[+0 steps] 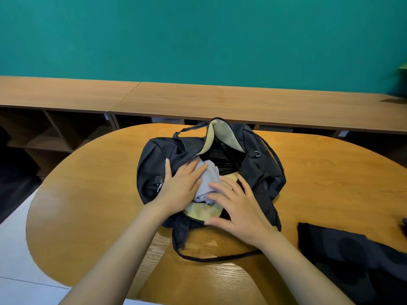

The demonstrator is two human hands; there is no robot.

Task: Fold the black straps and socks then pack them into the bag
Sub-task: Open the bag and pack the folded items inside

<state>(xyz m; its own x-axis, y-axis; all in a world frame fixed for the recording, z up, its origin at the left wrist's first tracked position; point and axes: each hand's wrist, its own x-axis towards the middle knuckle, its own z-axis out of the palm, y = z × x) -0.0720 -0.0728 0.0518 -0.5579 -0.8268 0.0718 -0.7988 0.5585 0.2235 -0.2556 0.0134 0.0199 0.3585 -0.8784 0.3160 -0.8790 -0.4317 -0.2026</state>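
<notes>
A black bag [154, 155] with a beige lining lies open in the middle of the wooden table [319, 183]. A pale grey-lilac bundle of socks [208, 180] sits in its opening. My left hand [180, 186] lies flat with straight fingers on the bag's left side, its fingertips on the socks. My right hand [237, 208] lies flat on the near edge of the opening, fingers spread and touching the socks. Something black and folded [222, 160] lies deeper inside the bag; I cannot tell what it is. One bag strap [211, 258] trails toward me on the table.
A black cloth [348, 256] with dark round spots lies on the table at the right, near the front edge. A long wooden shelf unit [198, 100] runs along the teal wall behind the table. A plant leaf [403, 67] shows at the far right.
</notes>
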